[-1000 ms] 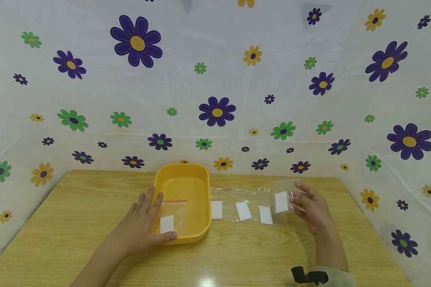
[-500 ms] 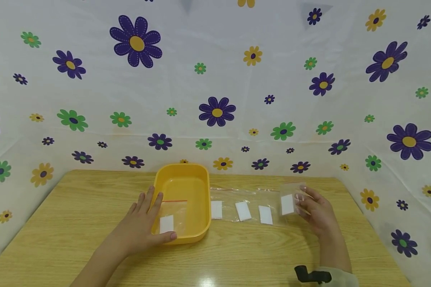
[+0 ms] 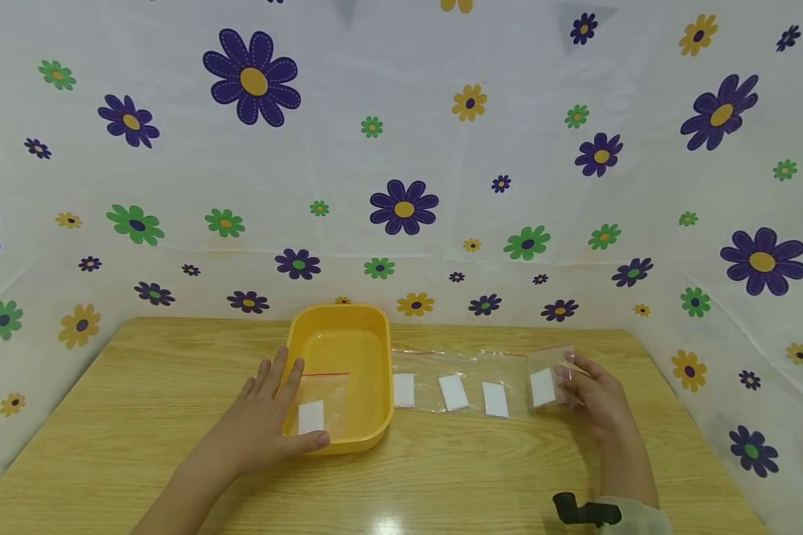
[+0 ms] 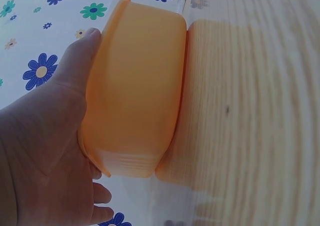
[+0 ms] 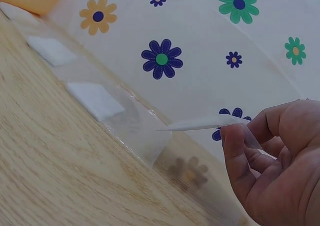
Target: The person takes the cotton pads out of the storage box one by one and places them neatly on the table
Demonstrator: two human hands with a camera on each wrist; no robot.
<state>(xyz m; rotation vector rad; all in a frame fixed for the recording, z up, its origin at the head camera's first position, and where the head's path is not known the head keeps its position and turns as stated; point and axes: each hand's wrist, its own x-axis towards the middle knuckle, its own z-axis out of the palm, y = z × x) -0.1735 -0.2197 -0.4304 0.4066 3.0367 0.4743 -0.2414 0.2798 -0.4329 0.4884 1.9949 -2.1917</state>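
Note:
My left hand [image 3: 261, 416] rests with spread, fairly straight fingers over the near-left rim of a yellow plastic tray [image 3: 371, 431]. Inside that tray lies a clear zip bag [image 3: 334, 394] with a red-lined top and a white rectangle in it. My right hand [image 3: 595, 397] pinches the right side of another clear zip bag [image 3: 550, 358], which holds a white rectangular piece [image 3: 543, 388]. In the right wrist view this bag [image 5: 205, 123] appears nearly edge-on, raised above the table, between thumb and fingers. From the left wrist, the tray's outer wall [image 4: 140, 80] shows beside the thumb.
A row of clear zip bags, each with a white rectangle, lies on the wooden table [image 3: 442, 475] right of the tray: one bag's piece [image 3: 404, 391] beside it, then a second piece [image 3: 453, 392] and a third piece [image 3: 495, 400]. A flower-print cloth [image 3: 334, 163] stands behind.
My right hand has moved a little to the right and down with the pinched zip bag, away from the row's end. The left hand and tray have stayed in place.

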